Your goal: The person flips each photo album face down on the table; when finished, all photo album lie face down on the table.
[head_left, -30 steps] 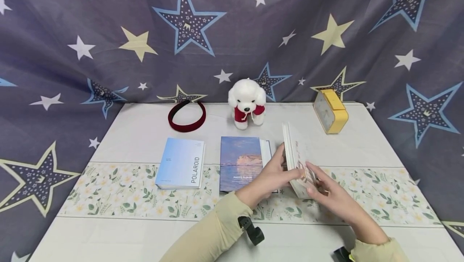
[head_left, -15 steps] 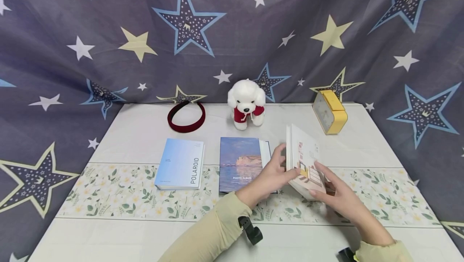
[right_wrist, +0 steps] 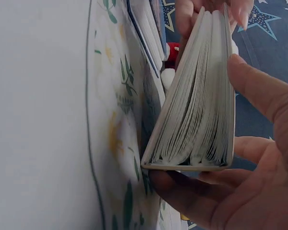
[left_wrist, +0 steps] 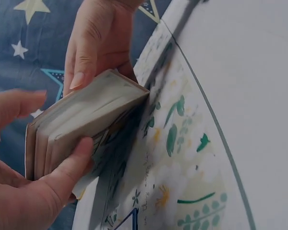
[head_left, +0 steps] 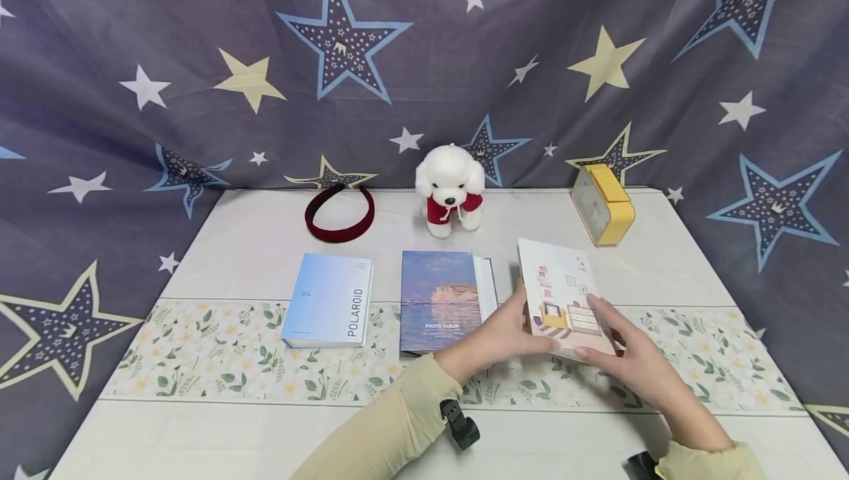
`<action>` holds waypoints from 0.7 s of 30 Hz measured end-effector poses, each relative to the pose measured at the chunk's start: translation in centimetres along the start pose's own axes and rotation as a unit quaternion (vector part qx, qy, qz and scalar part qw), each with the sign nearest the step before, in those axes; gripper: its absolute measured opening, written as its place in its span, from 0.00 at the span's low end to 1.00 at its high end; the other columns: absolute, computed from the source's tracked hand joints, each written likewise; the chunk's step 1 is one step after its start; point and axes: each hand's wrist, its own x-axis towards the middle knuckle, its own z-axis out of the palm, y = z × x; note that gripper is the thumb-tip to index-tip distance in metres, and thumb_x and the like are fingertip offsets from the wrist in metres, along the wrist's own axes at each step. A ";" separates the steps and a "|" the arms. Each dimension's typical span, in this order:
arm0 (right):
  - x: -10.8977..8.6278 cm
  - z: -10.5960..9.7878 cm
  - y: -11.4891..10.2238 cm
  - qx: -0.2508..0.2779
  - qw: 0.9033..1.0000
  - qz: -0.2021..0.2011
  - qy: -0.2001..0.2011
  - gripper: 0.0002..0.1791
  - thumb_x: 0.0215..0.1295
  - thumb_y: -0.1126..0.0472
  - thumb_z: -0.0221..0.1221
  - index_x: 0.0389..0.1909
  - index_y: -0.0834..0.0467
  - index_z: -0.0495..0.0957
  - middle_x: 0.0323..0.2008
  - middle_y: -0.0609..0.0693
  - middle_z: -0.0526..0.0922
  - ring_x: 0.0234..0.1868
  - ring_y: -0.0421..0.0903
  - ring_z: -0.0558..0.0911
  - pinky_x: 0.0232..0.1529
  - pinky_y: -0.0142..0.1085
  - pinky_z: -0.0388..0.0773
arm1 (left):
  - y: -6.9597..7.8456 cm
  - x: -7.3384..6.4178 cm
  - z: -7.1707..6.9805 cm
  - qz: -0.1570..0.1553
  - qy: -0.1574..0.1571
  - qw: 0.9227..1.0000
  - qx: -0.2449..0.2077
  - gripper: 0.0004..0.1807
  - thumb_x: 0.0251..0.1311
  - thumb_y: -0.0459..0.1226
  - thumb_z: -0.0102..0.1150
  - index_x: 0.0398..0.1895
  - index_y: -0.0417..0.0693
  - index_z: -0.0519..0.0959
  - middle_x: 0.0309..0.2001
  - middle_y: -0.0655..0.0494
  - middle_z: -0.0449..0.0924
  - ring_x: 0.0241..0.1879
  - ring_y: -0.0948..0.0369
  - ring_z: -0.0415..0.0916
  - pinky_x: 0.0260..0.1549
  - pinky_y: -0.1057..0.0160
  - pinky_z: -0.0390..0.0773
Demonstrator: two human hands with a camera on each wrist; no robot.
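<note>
Both hands hold a thick photo album [head_left: 562, 292] with a white cover showing a drawn room in pink and yellow. It is tilted close over the table, cover facing up. My left hand [head_left: 507, 331] grips its left side, thumb at the near corner. My right hand [head_left: 630, 355] holds the right side, its thumb on the lower edge of the cover. In the right wrist view, fingers [right_wrist: 182, 187] curl under the spine and the album's pages [right_wrist: 192, 115] fan out. Left of it lies a blue album [head_left: 438, 296] with a cliff and sea picture.
A pale blue POLAROID album [head_left: 328, 299] lies further left. Along the back stand a dark red headband [head_left: 340, 233], a white plush dog [head_left: 451, 185] in a red top and a yellow clock [head_left: 605, 206]. A starry cloth [head_left: 424, 67] hangs behind the table.
The held album has turned from nearly upright on edge to a flatter tilt, its drawn cover now facing up. The right hand has shifted slightly right with it.
</note>
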 end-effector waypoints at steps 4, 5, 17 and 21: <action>-0.1 -0.1 0.0 -0.031 0.999 0.008 0.010 0.51 0.59 0.50 0.68 0.77 0.58 0.50 0.72 0.71 0.51 0.61 0.77 0.65 0.54 0.65 0.69 | -0.3 0.0 0.2 -0.003 0.001 0.997 0.084 0.69 0.44 0.29 0.75 0.77 0.41 0.28 0.65 0.47 0.67 0.51 0.68 0.75 0.58 0.70 0.67; -0.1 -0.1 -0.1 -0.039 0.999 0.012 0.012 0.52 0.58 0.49 0.69 0.77 0.58 0.50 0.72 0.71 0.52 0.60 0.77 0.67 0.53 0.64 0.70 | -0.4 0.0 0.2 -0.003 0.004 0.995 0.099 0.70 0.45 0.30 0.76 0.76 0.39 0.26 0.66 0.47 0.66 0.52 0.69 0.74 0.59 0.71 0.65; -0.2 -0.4 -0.1 -0.098 0.994 0.024 0.035 0.55 0.56 0.45 0.69 0.76 0.60 0.50 0.70 0.71 0.57 0.58 0.74 0.71 0.49 0.59 0.76 | -0.7 0.0 1.0 -0.028 0.033 0.965 0.257 0.61 0.51 0.37 0.72 0.74 0.27 0.36 0.69 0.38 0.62 0.63 0.59 0.67 0.62 0.67 0.64; -0.2 -0.5 0.0 -0.113 0.992 0.032 0.037 0.57 0.54 0.42 0.69 0.77 0.59 0.48 0.70 0.71 0.58 0.58 0.72 0.72 0.47 0.55 0.78 | -0.8 0.0 1.0 -0.049 0.032 0.961 0.271 0.59 0.52 0.37 0.72 0.74 0.28 0.38 0.69 0.39 0.62 0.63 0.58 0.67 0.63 0.66 0.64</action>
